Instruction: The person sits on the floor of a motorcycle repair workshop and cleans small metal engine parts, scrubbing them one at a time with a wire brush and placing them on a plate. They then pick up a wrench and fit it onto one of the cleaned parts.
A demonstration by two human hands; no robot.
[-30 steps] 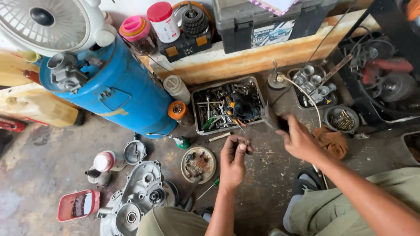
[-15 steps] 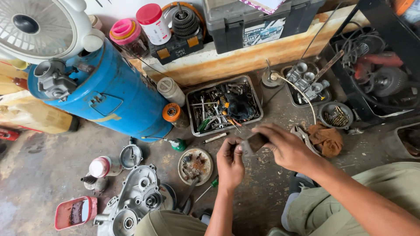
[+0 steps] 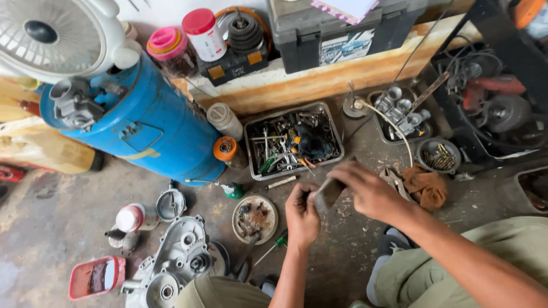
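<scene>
My left hand (image 3: pixel 302 215) is closed around a small thin part that I cannot make out, held above the concrete floor. My right hand (image 3: pixel 365 188) grips a small flat dark piece (image 3: pixel 328 193) and holds it right against the left hand's fingers. Both hands hover just below the metal tray of tools (image 3: pixel 294 140). A round dish of small rusty parts (image 3: pixel 254 219) lies left of my left hand. A green-handled screwdriver (image 3: pixel 273 246) rests on the floor under my left forearm.
A blue drum (image 3: pixel 142 128) stands at the left with a fan (image 3: pixel 54 34) above it. An engine case (image 3: pixel 177 262) and red tray (image 3: pixel 97 278) lie at lower left. A brown rag (image 3: pixel 425 185), a bowl of bolts (image 3: pixel 438 155) and a grey toolbox (image 3: pixel 342 34) sit right and behind.
My right hand has come in from the right with the dark piece and now meets my left hand. The left hand has stayed nearly in place.
</scene>
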